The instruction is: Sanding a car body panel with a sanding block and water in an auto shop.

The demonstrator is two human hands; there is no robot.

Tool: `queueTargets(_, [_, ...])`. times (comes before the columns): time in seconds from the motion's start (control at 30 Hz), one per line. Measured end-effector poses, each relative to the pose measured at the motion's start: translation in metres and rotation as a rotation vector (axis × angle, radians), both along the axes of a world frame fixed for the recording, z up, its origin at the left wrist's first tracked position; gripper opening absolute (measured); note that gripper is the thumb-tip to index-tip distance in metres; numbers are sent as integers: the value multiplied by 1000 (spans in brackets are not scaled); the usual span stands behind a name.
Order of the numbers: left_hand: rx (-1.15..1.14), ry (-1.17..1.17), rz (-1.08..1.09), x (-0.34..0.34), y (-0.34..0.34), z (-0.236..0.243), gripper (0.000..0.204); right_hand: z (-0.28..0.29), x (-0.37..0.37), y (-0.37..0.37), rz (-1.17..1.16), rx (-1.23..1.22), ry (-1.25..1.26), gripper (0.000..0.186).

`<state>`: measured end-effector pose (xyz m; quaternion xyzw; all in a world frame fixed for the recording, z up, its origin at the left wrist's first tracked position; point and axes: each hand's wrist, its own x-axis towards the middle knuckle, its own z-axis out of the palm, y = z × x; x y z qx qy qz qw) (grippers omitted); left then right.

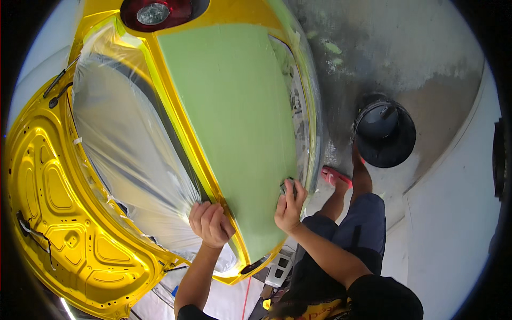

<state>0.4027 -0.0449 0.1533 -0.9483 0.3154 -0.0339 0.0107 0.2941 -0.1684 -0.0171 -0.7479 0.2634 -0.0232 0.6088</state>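
Green panel point(234, 117) lies right of the yellow ridge point(189, 127), where our left hand point(212, 224) rests curled; farther right, our right hand point(289, 210) grips a dark pad point(283, 186), and tipping it could gouge our surface.

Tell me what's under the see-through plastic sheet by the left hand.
Yellow bodywork shows faintly through the plastic sheet near its upper end. Further down, haze and folds hide what lies beneath; the left hand covers part of the sheet's edge.
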Motion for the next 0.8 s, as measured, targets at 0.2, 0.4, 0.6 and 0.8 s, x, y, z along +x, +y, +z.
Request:
queueTargets(0.2, [-6, 2, -39, 2, -5, -6, 22, -82, 305, -111, -47, -204, -332, 46])
queueTargets(0.4, [-12, 11, -2, -8, 9, -2, 20, -2, 141, -33, 131, -126, -195, 49])
queueTargets(0.6, [-25, 26, 8, -5, 11, 1, 22, -8, 124, -25, 104, -57, -188, 48])
queueTargets(0.8, [-128, -23, -7, 4, -3, -8, 23, -12, 313, -85, 42, -254, -369, 40])
